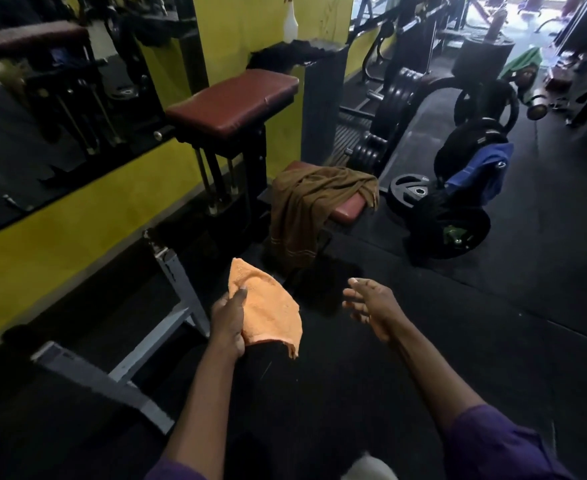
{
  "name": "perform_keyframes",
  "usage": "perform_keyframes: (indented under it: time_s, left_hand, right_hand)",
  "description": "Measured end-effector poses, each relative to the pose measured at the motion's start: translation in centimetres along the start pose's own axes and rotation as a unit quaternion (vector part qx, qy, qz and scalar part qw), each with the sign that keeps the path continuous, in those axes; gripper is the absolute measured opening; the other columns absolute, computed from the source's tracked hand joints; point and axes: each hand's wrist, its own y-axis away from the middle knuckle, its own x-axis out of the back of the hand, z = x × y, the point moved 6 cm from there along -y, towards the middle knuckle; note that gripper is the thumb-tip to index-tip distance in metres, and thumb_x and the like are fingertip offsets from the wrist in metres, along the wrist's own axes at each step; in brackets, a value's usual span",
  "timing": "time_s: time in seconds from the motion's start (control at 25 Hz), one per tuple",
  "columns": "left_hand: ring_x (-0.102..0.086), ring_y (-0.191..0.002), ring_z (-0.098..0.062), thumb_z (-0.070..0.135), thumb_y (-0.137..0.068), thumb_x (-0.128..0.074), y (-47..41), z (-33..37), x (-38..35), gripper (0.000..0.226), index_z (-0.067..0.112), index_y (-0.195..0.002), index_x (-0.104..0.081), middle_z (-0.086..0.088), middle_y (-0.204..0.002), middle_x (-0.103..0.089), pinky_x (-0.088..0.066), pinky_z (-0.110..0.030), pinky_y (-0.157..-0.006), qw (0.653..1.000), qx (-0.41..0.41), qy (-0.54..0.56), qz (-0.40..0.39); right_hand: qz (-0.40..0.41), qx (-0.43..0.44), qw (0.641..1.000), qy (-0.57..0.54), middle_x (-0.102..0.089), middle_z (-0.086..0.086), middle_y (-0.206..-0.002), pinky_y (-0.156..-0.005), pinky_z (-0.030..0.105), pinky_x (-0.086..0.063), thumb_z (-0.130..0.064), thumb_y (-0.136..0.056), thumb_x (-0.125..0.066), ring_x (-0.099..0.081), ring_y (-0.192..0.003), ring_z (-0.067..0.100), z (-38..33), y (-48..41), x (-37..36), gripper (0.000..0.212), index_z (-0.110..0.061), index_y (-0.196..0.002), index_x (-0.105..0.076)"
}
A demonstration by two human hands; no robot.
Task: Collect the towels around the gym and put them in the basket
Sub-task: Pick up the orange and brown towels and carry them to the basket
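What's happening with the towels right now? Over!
Left hand grips orange towel. Right hand open, out toward brown towel on seat. Blue towel on plates beyond. Nothing in the way.

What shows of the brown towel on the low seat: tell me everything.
The brown towel is olive-brown, soft woven cloth by its look, with thin pale stripes near its lower hem. It lies crumpled and draped over the reddish padded seat, covering most of the pad. One long end hangs down the near side, and a short corner droops at the far right. Only the seat is seen touching it.
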Motion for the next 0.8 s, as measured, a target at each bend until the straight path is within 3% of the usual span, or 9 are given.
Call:
perform_keyframes:
  time_s: [0.24,0.36,0.48,0.68,0.8]
  left_hand:
    - [-0.064,-0.102,-0.035,0.025,-0.092,-0.066,-9.7,2.7,-8.9,0.004,0.024,-0.096,-0.066,-0.014,-0.109,-0.068,-0.053,-0.054,-0.092,0.998,0.001,0.014,0.053]
    - [-0.064,-0.099,-0.034,0.027,-0.092,-0.066,-13.4,3.5,-13.3,0.012,0.023,-0.104,-0.064,-0.014,-0.108,-0.067,-0.054,-0.050,-0.086,0.996,0.012,0.017,0.085]
    - [-0.065,-0.088,-0.030,0.027,-0.093,-0.064,-16.6,4.3,-16.3,0.016,0.021,-0.108,-0.064,-0.012,-0.100,-0.069,-0.053,-0.039,-0.071,0.993,0.019,0.019,0.117]
    - [-0.064,-0.081,-0.027,0.028,-0.095,-0.062,-22.0,5.5,-19.1,0.014,0.022,-0.108,-0.061,-0.008,-0.091,-0.068,-0.051,-0.033,-0.062,0.987,0.029,0.012,0.158]
    - [-0.063,-0.083,-0.027,0.029,-0.095,-0.063,-26.2,6.4,-20.3,0.019,0.022,-0.113,-0.060,-0.008,-0.094,-0.067,-0.050,-0.033,-0.062,0.987,0.036,-0.002,0.154]
  right_hand:
    - [-0.009,0.033,0.996,0.086,-0.070,0.006,-0.106,-0.060,0.027,-0.050,-0.027,-0.101,-0.061,-0.069,-0.081,0.017,-6.2,-14.5,3.4,0.019,-0.016,-0.116,-0.066]
    - [-0.035,0.018,0.994,0.101,-0.071,0.008,-0.108,-0.061,0.027,-0.051,-0.028,-0.100,-0.062,-0.069,-0.080,0.016,-8.2,-21.1,5.1,0.010,-0.022,-0.107,-0.067]
    - [-0.059,0.034,0.982,0.177,-0.072,0.005,-0.106,-0.064,0.029,-0.053,-0.030,-0.099,-0.062,-0.070,-0.080,0.014,-10.9,-27.4,5.8,0.017,-0.020,-0.111,-0.068]
    - [-0.114,0.127,0.902,0.397,-0.066,0.003,-0.107,-0.073,0.027,-0.050,-0.033,-0.097,-0.063,-0.066,-0.093,0.019,-15.4,-37.8,4.3,0.028,-0.018,-0.120,-0.061]
    - [-0.137,0.152,0.859,0.470,-0.062,0.005,-0.123,-0.094,0.042,-0.052,-0.033,-0.097,-0.061,-0.062,-0.111,0.027,-17.3,-44.2,2.8,0.037,-0.015,-0.129,-0.056]
